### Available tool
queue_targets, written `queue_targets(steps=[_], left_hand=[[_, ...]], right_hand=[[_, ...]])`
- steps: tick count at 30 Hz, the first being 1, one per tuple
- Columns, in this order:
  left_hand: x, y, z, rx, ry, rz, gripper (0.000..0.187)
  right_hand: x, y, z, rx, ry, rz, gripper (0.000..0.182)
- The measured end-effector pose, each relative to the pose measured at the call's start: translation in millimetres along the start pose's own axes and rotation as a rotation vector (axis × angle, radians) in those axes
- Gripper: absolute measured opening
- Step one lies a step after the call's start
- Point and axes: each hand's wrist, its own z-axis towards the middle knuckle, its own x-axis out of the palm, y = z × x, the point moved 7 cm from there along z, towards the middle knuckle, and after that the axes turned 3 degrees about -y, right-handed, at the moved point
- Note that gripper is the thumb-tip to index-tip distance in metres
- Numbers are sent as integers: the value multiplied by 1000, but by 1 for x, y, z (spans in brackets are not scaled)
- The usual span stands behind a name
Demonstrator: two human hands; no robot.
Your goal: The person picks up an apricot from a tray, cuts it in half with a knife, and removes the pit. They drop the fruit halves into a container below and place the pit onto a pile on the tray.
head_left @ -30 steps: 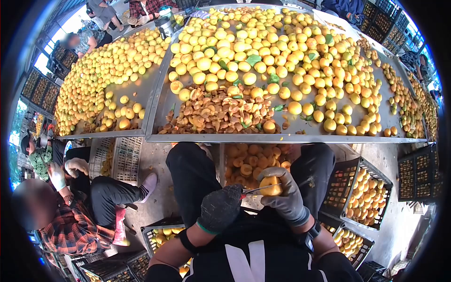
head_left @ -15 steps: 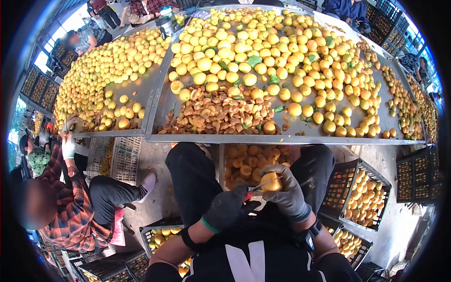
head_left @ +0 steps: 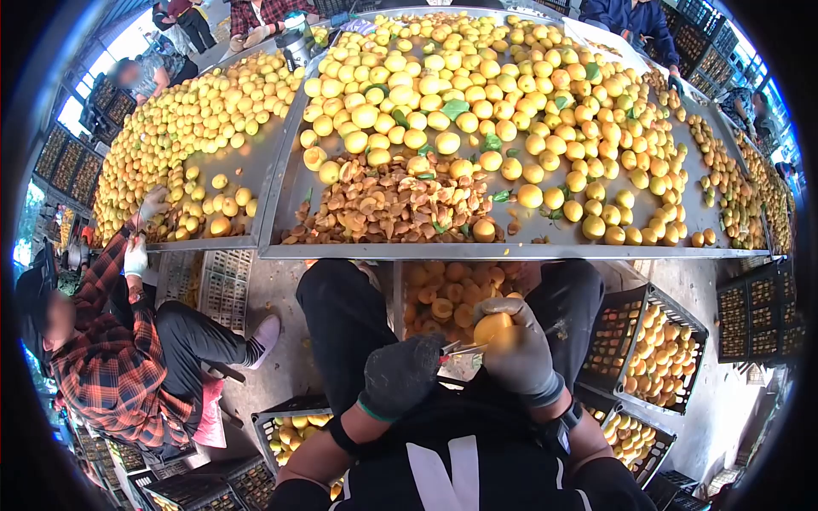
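Note:
In the head view, my left hand (head_left: 400,375), in a dark glove with a green cuff, is closed around the red handle of a small knife (head_left: 464,348). The blade points right and meets a yellow-orange apricot (head_left: 489,330). My right hand (head_left: 521,362), in a grey glove, grips that fruit over my lap. Between my knees, below the table edge, a container of cut apricots (head_left: 443,294) shows in part. On the metal table (head_left: 383,251) ahead lies a heap of brownish-orange pit-like pieces (head_left: 392,200), beside many whole apricots (head_left: 477,81) with some green leaves.
Black crates of apricots (head_left: 652,358) stand at my right, and another crate (head_left: 294,434) is at my lower left. A seated person in a plaid shirt (head_left: 111,366) reaches onto the neighbouring table of fruit (head_left: 196,128). Other people stand around the far edges.
My left hand has shifted slightly and the knife blade now shows more horizontal against the apricot. The person in plaid has raised a gloved hand onto the fruit and turned their head.

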Motion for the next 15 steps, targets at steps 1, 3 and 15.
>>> queue_targets(steps=[1, 3, 15], left_hand=[[-2, -2, 0, 13, 4, 72, 24], [-4, -5, 0, 26, 5, 148, 25], [9, -11, -2, -15, 168, -161, 44]], right_hand=[[1, 1, 0, -17, -1, -23, 59], [0, -3, 1, -13, -19, 10, 56], [-5, -9, 1, -13, -112, 152, 35]])
